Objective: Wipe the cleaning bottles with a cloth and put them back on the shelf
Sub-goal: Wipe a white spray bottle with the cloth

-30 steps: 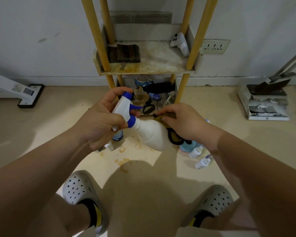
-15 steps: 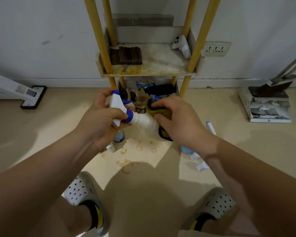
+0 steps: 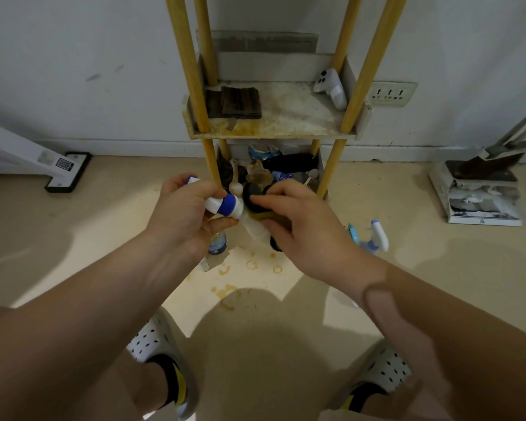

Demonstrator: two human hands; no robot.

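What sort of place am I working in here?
Probably a utility or storage corner of a home: a stained shelf rack against a white wall, a broom and dustpan on the beige floor to the right, and a blue spray bottle set down beside the rack.

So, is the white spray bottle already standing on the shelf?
No, the left hand grips the bottle and the right hand holds the cloth against it.

A game controller lies on the shelf (far right), folded cloths left.
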